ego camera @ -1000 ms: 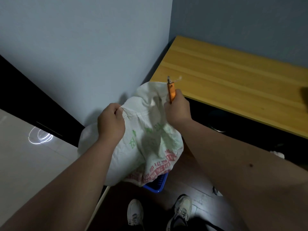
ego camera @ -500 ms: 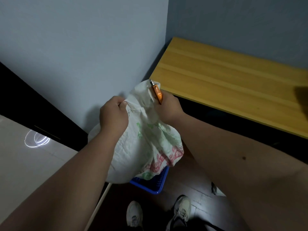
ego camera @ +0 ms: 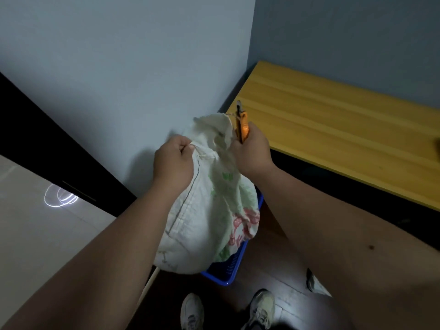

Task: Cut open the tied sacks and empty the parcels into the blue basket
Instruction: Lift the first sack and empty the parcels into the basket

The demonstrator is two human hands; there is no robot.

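A white woven sack [ego camera: 202, 225] with green and red print hangs in front of me, bulging at the bottom. My left hand [ego camera: 172, 160] grips the gathered neck on its left side. My right hand [ego camera: 252, 153] holds an orange utility knife [ego camera: 242, 125] upright, blade tip up, at the right side of the loose sack mouth. Below the sack a blue basket [ego camera: 228, 270] stands on the floor, mostly hidden by the sack. No parcels are visible.
A yellow wooden tabletop [ego camera: 333, 129] runs along the right, with dark space beneath it. A pale wall [ego camera: 119, 79] stands close behind the sack. My two shoes [ego camera: 259, 308] are on the dark floor just before the basket. A small light object [ego camera: 315, 283] lies at right.
The knife has gone from leaning left against the sack mouth to standing upright again. The sack hangs a little lower and more over the basket. Both hands keep their grips.
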